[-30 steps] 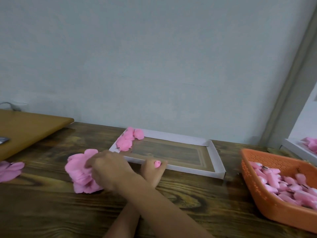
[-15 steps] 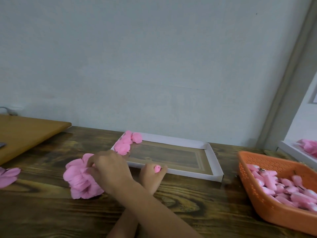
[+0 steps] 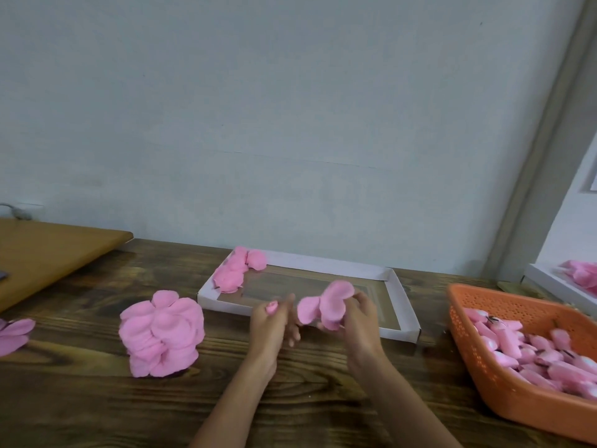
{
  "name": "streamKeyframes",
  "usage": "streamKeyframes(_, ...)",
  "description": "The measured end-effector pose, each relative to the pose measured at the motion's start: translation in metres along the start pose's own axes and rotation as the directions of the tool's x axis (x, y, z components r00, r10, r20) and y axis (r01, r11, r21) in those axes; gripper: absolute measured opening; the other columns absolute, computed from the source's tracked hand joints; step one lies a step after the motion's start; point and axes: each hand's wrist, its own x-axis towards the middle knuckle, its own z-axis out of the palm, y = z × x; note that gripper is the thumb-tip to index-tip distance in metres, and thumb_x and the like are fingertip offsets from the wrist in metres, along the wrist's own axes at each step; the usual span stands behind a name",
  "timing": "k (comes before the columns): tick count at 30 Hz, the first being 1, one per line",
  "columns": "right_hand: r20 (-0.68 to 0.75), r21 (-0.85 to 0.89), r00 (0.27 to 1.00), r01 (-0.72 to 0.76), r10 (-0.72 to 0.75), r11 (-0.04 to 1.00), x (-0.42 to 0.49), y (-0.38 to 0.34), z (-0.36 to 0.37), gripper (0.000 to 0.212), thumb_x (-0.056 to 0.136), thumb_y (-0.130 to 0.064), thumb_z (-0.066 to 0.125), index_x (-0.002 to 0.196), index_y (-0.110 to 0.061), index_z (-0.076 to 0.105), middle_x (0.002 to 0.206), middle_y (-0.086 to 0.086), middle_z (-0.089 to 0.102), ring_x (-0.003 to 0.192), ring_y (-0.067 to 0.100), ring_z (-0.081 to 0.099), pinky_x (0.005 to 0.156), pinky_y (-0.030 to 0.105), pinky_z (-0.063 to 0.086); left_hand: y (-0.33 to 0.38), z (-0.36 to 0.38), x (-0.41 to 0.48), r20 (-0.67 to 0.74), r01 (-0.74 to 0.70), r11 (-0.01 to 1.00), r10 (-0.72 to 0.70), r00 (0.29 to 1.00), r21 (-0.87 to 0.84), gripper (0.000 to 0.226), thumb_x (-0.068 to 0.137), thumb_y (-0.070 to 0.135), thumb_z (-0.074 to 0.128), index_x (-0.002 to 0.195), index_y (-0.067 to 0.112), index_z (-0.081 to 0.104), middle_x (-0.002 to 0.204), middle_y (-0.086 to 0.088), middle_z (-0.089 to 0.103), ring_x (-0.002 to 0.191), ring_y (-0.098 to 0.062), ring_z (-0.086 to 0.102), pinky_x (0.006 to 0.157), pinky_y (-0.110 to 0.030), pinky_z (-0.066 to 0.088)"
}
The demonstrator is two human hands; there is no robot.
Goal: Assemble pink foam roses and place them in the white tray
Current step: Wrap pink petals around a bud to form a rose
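My left hand (image 3: 274,323) pinches a small pink foam bud (image 3: 271,307) just in front of the white tray (image 3: 402,307). Beside it, my right hand (image 3: 358,320) holds a few pink foam petals (image 3: 329,305), close to the bud without touching it. A loose pile of pink petals (image 3: 161,334) lies on the wooden table to the left of both hands. Finished pink roses (image 3: 237,270) sit in the tray's far left corner; the rest of the tray floor is bare.
An orange basket (image 3: 465,321) with several pink buds (image 3: 533,347) stands at the right. Behind it, another white tray (image 3: 549,282) holds pink pieces. More pink petals (image 3: 14,334) lie at the left edge, below a light wooden board (image 3: 48,250).
My right hand left the petal pile holding a few petals and moved right, uncrossing from my left arm. My left hand kept the bud and stayed almost still.
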Motion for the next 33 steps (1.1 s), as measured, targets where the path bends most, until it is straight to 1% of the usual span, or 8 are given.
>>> streamKeyframes(5, -0.003, -0.173, 0.998, -0.058, 0.058, 0.983, 0.008, 0.022, -0.025, 0.032, 0.089, -0.016, 0.082, 0.114, -0.016, 0.063, 0.102, 0.005, 0.076, 0.091, 0.02, 0.075, 0.066, 0.031, 0.06, 0.007, 0.003, -0.003, 0.089, 0.047, 0.977, -0.029, 0.996, -0.208, 0.039, 0.098, 0.033, 0.07, 0.107, -0.006, 0.068, 0.096, -0.022, 0.079, 0.082, -0.034, 0.078, 0.058, -0.032, 0.061)
streamKeyframes(12, -0.008, -0.445, 1.0, -0.006, 0.003, 0.895, 0.014, 0.026, -0.03, 0.031, 0.082, -0.029, 0.088, 0.102, -0.019, 0.066, 0.098, -0.001, 0.074, 0.09, 0.019, 0.074, 0.072, 0.036, 0.066, 0.006, 0.003, -0.012, 0.237, -0.024, 1.0, 0.019, 0.971, 0.018, 0.034, 0.072, 0.037, 0.092, 0.083, 0.007, 0.079, 0.097, -0.021, 0.078, 0.099, -0.034, 0.077, 0.091, -0.051, 0.062)
streamKeyframes(16, 0.079, -0.419, 0.995, 0.088, -0.061, 0.904, 0.013, 0.024, -0.032, 0.024, 0.089, -0.033, 0.081, 0.086, -0.011, 0.072, 0.078, 0.005, 0.076, 0.081, 0.024, 0.074, 0.072, 0.039, 0.063, 0.004, 0.01, -0.019, 0.288, -0.164, 0.962, 0.097, 0.953, 0.217, 0.035, 0.08, 0.028, 0.089, 0.053, 0.03, 0.066, 0.062, 0.005, 0.068, 0.073, -0.008, 0.072, 0.066, -0.026, 0.058)
streamKeyframes(19, 0.122, -0.326, 0.991, 0.085, -0.047, 0.942, 0.013, 0.022, -0.03, 0.027, 0.095, -0.029, 0.074, 0.094, -0.003, 0.068, 0.089, 0.013, 0.075, 0.085, 0.026, 0.071, 0.083, 0.043, 0.059, -0.001, 0.011, -0.014, 0.235, -0.182, 0.949, 0.121, 0.964, 0.258, 0.045, 0.081, 0.015, 0.087, 0.048, 0.033, 0.064, 0.052, 0.014, 0.059, 0.057, 0.001, 0.062, 0.054, -0.013, 0.047)
streamKeyframes(23, 0.138, -0.241, 0.989, 0.085, -0.053, 0.967, 0.009, 0.019, -0.027, 0.029, 0.099, -0.032, 0.069, 0.095, -0.004, 0.065, 0.093, 0.015, 0.073, 0.081, 0.015, 0.067, 0.072, 0.031, 0.053, -0.004, 0.009, -0.005, 0.167, -0.166, 0.959, 0.129, 0.977, 0.229, 0.057, 0.08, -0.002, 0.082, 0.044, 0.024, 0.045, 0.052, 0.007, 0.042, 0.05, -0.005, 0.042, 0.049, -0.016, 0.039)
streamKeyframes(26, 0.147, -0.145, 0.989, 0.042, -0.02, 0.989, 0.009, 0.018, -0.028, 0.022, 0.097, -0.025, 0.073, 0.097, -0.007, 0.062, 0.093, 0.008, 0.076, 0.085, 0.02, 0.069, 0.075, 0.037, 0.052, -0.004, 0.01, -0.004, 0.109, -0.041, 0.986, 0.024, 0.994, 0.162, 0.047, 0.094, -0.01, 0.063, 0.057, 0.016, 0.051, 0.061, -0.003, 0.047, 0.059, -0.013, 0.047, 0.051, -0.013, 0.042)
streamKeyframes(29, 0.145, -0.174, 0.989, 0.017, 0.009, 0.985, 0.011, 0.019, -0.029, 0.017, 0.093, -0.02, 0.076, 0.103, -0.01, 0.066, 0.096, 0.002, 0.079, 0.093, 0.022, 0.074, 0.076, 0.033, 0.056, -0.005, 0.008, -0.001, 0.115, 0.104, 0.994, -0.107, 0.988, 0.037, 0.026, 0.1, 0.002, 0.06, 0.074, -0.002, 0.063, 0.074, -0.015, 0.063, 0.067, -0.022, 0.062, 0.06, -0.022, 0.052)
streamKeyframes(33, 0.116, -0.248, 0.993, 0.008, 0.022, 0.969, 0.012, 0.02, -0.031, 0.013, 0.096, -0.023, 0.071, 0.099, -0.01, 0.071, 0.087, -0.003, 0.08, 0.083, 0.014, 0.075, 0.069, 0.024, 0.058, -0.002, 0.006, -0.004, 0.081, 0.089, 0.992, -0.082, 0.993, -0.094, 0.02, 0.094, 0.024, 0.075, 0.083, 0.007, 0.076, 0.074, -0.007, 0.075, 0.071, -0.018, 0.073, 0.068, -0.036, 0.054)
